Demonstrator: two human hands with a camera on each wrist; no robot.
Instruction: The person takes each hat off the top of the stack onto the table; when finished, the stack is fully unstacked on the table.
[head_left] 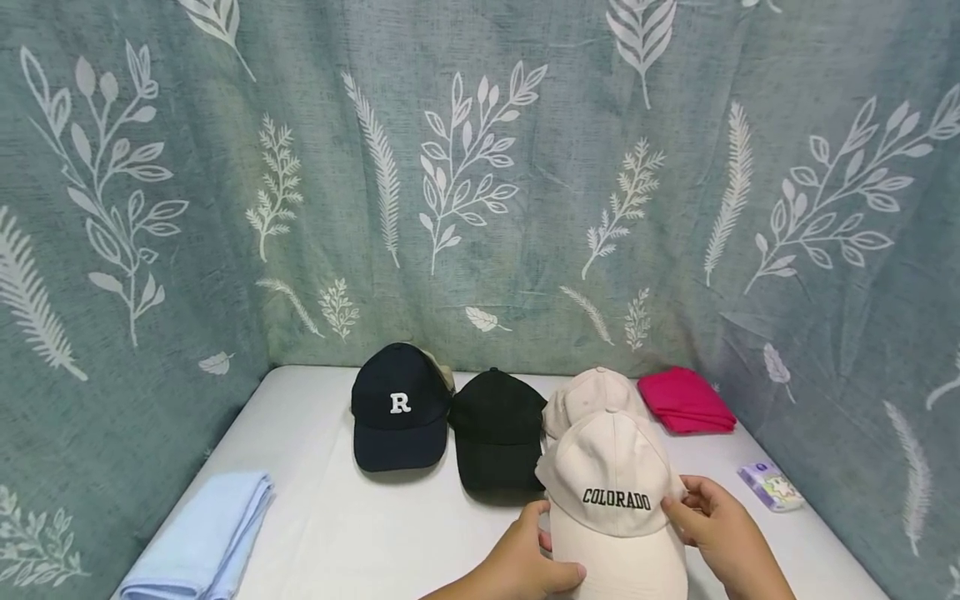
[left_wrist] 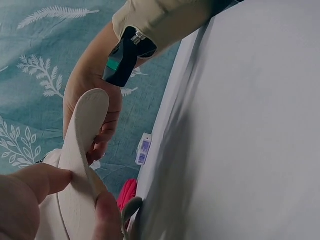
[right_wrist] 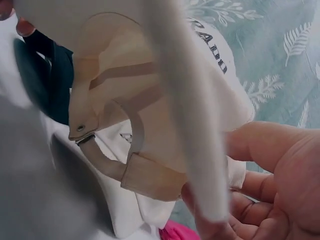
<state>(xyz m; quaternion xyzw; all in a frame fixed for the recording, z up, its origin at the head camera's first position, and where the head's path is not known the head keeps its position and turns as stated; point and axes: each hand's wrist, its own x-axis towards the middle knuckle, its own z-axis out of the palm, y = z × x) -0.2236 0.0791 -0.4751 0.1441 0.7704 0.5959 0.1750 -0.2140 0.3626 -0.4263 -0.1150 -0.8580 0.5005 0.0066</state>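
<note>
A cream baseball cap with COLORADO across its front is held up between both hands, its brim toward me. My left hand pinches the left edge of the brim between thumb and fingers. On the other side my right hand grips the cap's right edge, thumb in front and fingers behind. The right wrist view looks into the hollow of the cap, where its back strap shows. Just behind it is a second pale cap, partly covered by the held one.
Left of the pale caps sit a black cap and a navy cap with a white R; something beige peeks out behind the navy one. A folded red cloth and a small purple-white packet lie right, a folded light-blue towel left.
</note>
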